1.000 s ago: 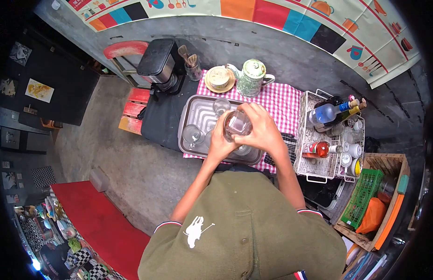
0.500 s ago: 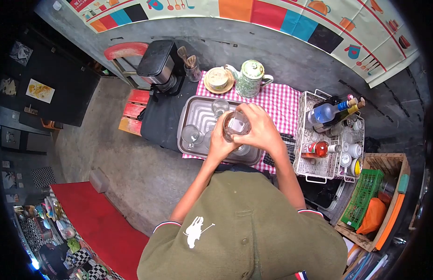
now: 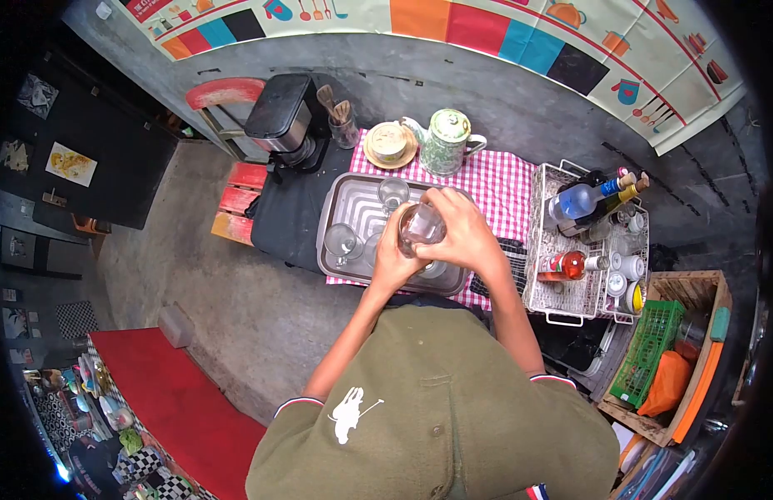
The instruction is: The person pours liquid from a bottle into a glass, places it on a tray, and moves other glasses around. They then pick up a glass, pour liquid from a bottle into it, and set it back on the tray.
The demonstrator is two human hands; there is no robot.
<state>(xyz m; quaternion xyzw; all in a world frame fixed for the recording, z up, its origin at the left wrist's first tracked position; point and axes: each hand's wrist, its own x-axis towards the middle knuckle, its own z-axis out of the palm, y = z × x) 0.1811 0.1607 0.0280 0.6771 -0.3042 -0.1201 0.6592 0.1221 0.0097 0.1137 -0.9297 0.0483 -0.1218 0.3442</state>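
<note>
- Clear glass (image 3: 420,227) was held up over the metal tray (image 3: 351,202), near its front-right part, clear of the tray surface.
- L hand (image 3: 391,260) was closed on the glass from the left & below, thumb up along its side.
- R hand (image 3: 463,237) was wrapped round the glass from the right, fingers (image 3: 437,198) curled over the far side.
- What's inside the glass couldn't be told.
- Two more glasses were seen standing on the tray: one at the back (image 3: 394,193), one at the left edge (image 3: 341,242). Another was partly hidden under the hands.
- Tray was set on a red-white checked cloth (image 3: 499,182), approx. centre of the counter.
- Behind the tray: green teapot (image 3: 446,142) w/ a small plate & bowl (image 3: 390,143) just beside it.
- Further left: black coffee machine (image 3: 282,112) and a jar of wooden utensils (image 3: 345,123).
- Right of the cloth: white wire rack (image 3: 543,283) w/ bottles (image 3: 588,200) laid in it.
</note>
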